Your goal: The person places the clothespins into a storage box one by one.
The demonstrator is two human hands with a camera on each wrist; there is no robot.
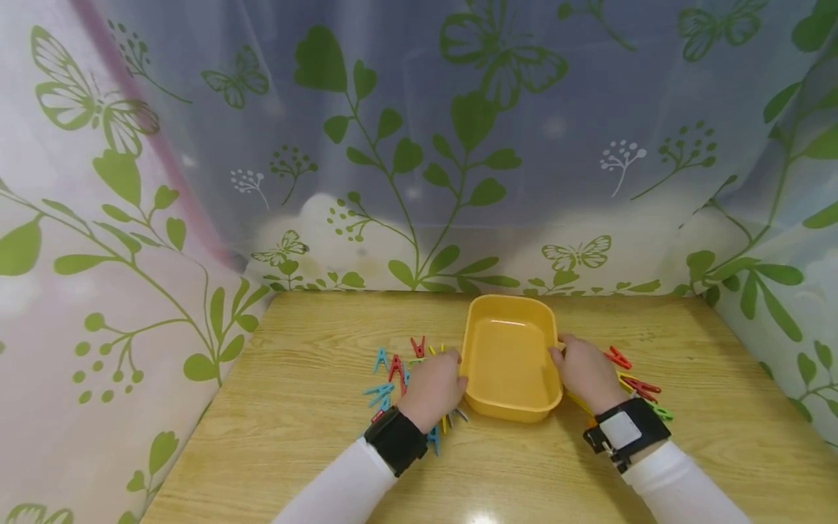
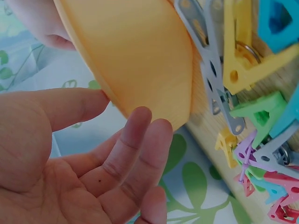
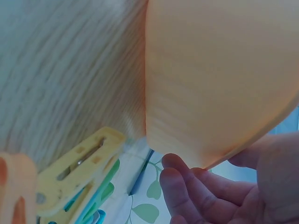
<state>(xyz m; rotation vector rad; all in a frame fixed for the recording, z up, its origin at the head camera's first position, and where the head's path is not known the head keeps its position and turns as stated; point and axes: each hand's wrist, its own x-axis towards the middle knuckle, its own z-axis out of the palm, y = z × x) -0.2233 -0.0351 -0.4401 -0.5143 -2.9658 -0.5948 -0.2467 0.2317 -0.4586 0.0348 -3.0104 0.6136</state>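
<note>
A yellow plastic basin (image 1: 511, 356), rectangular with rounded corners, sits on the wooden table between both hands, nothing lying in it. My left hand (image 1: 432, 389) holds its left side; in the left wrist view the thumb meets the rim (image 2: 96, 74) and the fingertips lie against the outer wall. On the opposite side my right hand (image 1: 589, 371) grips the rim, thumb on top and fingers under it. Coloured clothespins (image 1: 380, 394) lie around and partly beneath the left hand. More clothespins (image 1: 641, 388) lie by the right hand, some hidden behind the wrist.
The wooden table (image 1: 275, 437) runs back to a hanging curtain (image 1: 419, 145) printed with green leaves and butterflies. Similar cloth hangs at the left and right sides. A yellow clothespin (image 3: 79, 168) lies near the basin's right side in the right wrist view.
</note>
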